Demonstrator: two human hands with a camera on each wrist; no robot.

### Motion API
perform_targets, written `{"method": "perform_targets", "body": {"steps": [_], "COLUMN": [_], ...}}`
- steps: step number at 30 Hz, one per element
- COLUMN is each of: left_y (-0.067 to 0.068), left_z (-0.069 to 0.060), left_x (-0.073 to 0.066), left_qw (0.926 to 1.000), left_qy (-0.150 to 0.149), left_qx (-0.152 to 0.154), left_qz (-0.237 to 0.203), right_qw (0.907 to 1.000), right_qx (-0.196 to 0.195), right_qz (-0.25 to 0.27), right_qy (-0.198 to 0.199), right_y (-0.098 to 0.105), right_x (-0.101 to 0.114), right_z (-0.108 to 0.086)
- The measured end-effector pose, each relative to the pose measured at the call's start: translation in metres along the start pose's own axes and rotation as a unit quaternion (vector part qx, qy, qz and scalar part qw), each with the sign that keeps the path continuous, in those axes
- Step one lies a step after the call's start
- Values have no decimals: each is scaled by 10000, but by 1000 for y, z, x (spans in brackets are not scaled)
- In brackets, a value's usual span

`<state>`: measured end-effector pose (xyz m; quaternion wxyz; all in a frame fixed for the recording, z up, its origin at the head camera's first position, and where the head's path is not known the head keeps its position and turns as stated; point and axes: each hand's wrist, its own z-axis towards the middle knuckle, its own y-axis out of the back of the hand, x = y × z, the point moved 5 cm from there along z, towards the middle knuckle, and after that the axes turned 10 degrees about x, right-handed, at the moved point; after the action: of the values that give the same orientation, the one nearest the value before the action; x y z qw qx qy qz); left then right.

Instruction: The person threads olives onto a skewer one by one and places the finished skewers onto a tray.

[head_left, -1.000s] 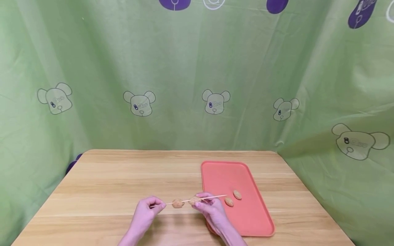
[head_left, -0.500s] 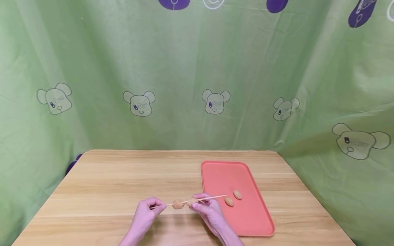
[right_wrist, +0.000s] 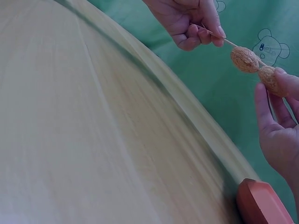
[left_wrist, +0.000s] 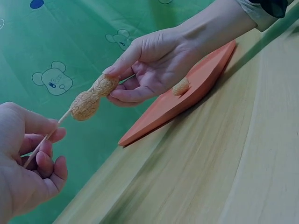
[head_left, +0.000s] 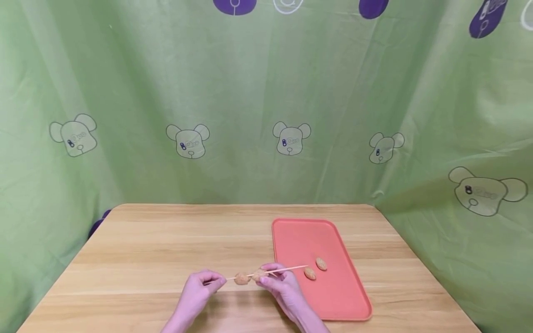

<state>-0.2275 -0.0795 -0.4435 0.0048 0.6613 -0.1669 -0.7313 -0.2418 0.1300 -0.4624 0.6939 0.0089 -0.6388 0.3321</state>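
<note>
Your left hand (head_left: 199, 290) pinches stick (head_left: 289, 268), right hand (head_left: 283, 289) one of two balls (left_wrist: 85, 105) along it; two loose balls (head_left: 310, 273), one tray (head_left: 329, 296).

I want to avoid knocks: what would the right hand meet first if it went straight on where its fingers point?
Past the pinched brown ball, the right hand would probably first meet the other brown ball on the thin stick, then the left hand. Depth is hard to judge.

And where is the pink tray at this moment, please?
In the head view, the pink tray lies on the right half of the wooden table, partly hidden behind the right hand.
</note>
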Motion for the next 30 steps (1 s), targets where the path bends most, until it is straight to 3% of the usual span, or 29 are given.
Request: {"method": "perform_targets", "body": {"steps": [13, 20, 25, 30], "left_y": [-1, 1, 2, 11], "left_z": [1, 2, 3, 2], "left_x": [-2, -4, -3, -3], "left_qw": [9998, 9994, 9992, 9984], "left_qy": [-173, -202, -182, -105], "left_qx": [15, -59, -240, -543], "left_qz": [124, 274, 255, 85], "right_qw": [10000, 9997, 9982, 9908], "right_qx": [-24, 236, 190, 33], "right_qz": [67, 97, -565, -1344], "right_qy": [24, 16, 30, 148], "right_y": [2, -1, -2, 6], "right_x": [-2, -1, 2, 5], "right_z": [2, 0, -1, -6]}}
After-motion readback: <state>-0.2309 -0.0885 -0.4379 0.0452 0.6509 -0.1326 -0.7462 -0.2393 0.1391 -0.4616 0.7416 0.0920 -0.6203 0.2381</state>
